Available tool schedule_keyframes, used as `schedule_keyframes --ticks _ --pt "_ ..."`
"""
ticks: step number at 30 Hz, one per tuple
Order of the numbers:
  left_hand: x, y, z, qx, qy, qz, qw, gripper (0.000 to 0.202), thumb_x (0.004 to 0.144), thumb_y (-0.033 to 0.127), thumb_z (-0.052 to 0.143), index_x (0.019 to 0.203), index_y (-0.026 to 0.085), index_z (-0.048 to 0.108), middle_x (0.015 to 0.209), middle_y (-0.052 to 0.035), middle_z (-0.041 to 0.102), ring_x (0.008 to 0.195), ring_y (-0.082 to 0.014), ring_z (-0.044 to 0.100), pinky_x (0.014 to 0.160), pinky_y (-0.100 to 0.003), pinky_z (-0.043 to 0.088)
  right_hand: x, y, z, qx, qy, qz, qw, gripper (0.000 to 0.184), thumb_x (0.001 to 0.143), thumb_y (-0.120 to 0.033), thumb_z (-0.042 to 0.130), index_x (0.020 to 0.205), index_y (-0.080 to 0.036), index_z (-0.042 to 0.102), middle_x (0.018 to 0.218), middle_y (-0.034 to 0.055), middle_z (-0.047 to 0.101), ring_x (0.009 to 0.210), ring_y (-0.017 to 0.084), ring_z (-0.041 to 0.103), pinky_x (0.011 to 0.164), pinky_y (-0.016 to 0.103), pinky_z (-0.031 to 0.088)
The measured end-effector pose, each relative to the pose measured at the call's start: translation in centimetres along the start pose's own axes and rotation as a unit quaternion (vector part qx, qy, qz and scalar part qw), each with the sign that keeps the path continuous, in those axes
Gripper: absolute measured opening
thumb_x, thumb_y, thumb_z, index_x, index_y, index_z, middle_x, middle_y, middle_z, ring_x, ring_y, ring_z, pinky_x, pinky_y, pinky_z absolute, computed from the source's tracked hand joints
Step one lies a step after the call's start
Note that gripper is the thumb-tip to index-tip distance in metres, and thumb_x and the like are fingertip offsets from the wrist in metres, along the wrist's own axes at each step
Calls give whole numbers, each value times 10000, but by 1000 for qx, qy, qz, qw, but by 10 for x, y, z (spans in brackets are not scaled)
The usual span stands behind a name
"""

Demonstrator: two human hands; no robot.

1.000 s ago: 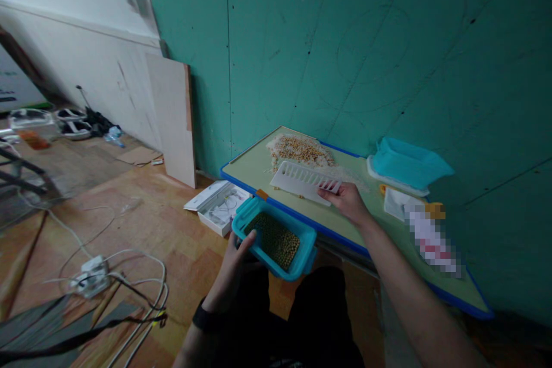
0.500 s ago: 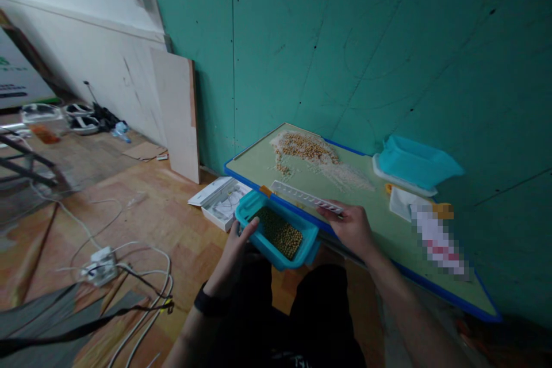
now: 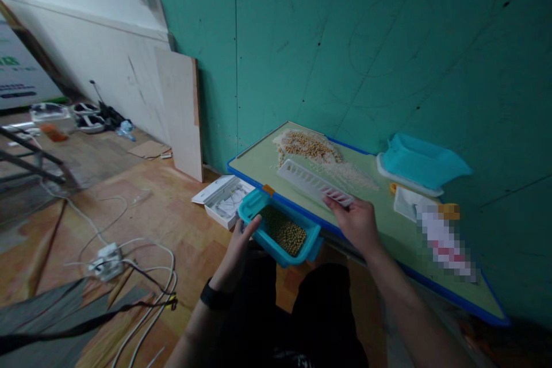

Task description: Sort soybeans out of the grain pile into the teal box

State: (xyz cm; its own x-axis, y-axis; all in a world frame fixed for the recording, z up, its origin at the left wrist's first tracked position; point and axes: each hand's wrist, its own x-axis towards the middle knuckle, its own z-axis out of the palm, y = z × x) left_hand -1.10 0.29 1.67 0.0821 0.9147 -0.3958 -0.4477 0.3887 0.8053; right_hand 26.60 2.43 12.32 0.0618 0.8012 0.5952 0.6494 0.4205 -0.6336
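My left hand [image 3: 242, 241] is closed on the near-left rim of a turquoise plastic container [image 3: 310, 246], its thumb over the edge. Inside lie dark green beans [image 3: 272, 219] and tan soybeans [image 3: 292, 238]. The container is held just below the front edge of a small table [image 3: 259, 162]. My right hand [image 3: 356, 219] grips one end of a long white slotted plastic strip [image 3: 308, 179], tilted over the tabletop. Beyond the strip, a heap of soybeans [image 3: 308, 144] lies mixed with white grains like rice [image 3: 353, 175].
A second turquoise container [image 3: 425, 158] sits at the table's back right on a white lid. White cloth-like material and an orange item [image 3: 451, 211] lie nearby. An opened white box [image 3: 224, 204], cables and a power strip [image 3: 106, 261] are on the floor. A green wall stands behind.
My right hand has moved the slotted strip away from the container, farther over the tabletop toward the heap, and turned its slots more into view. My left hand still holds the container.
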Motion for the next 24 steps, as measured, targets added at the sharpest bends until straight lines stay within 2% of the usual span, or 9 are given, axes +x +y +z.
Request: schedule_keyframes --ticks 3,5,9,11,14,17,21,24 --pt "1 -8 -1 17 13 17 1000 905 864 720 932 1573 298 562 1556 -196 712 1246 -405 809 840 -482 753 22 9 0 -38 23 8 999 337 987 -514 760 886 -231 913 958 125 918 916 369 904 791 419 716" --pt "1 -14 -2 27 16 30 999 930 860 734 930 1596 312 550 1579 -188 697 1269 -399 798 853 -483 753 25 6 3 -68 14 2 998 338 1012 -488 741 895 -221 912 952 139 915 901 368 903 789 423 714" --pt "1 -20 -2 36 18 36 999 980 850 748 930 1631 329 510 1572 -177 700 1269 -395 795 829 -464 752 4 -15 19 -118 -53 -82 988 276 1057 -255 674 1165 -236 928 1119 116 923 946 289 913 880 356 715" --pt "2 -21 -2 37 15 38 998 998 847 752 930 1637 322 498 1567 -187 703 1265 -406 797 803 -458 752 -8 -24 28 -141 -90 -137 976 423 998 -96 626 1277 -246 906 1220 98 911 1014 264 914 954 338 711" --pt "2 -20 -2 36 14 35 999 989 854 746 929 1636 321 498 1562 -193 706 1272 -412 798 775 -439 748 -17 -26 34 -184 -124 -166 961 587 910 -3 602 1347 -273 886 1259 74 903 1033 249 912 964 320 713" --pt "1 -20 -3 32 19 32 999 970 845 740 939 1612 315 523 1536 -187 721 1272 -399 802 775 -420 743 -17 -16 26 -220 -126 -148 956 621 875 1 618 1347 -299 887 1225 55 911 994 246 912 930 306 714" --pt "-1 -19 -4 32 20 39 999 974 837 757 939 1614 333 534 1557 -166 717 1241 -380 810 813 -448 748 -17 8 3 -236 -105 -125 958 643 840 -1 618 1335 -308 890 1216 43 914 966 251 910 873 305 705" --pt "0 -20 -5 32 23 34 999 934 851 750 932 1587 323 546 1575 -177 710 1228 -370 817 816 -422 746 -19 28 -14 -230 -70 -108 965 550 895 -59 607 1285 -301 911 1189 61 918 907 268 909 811 323 688"
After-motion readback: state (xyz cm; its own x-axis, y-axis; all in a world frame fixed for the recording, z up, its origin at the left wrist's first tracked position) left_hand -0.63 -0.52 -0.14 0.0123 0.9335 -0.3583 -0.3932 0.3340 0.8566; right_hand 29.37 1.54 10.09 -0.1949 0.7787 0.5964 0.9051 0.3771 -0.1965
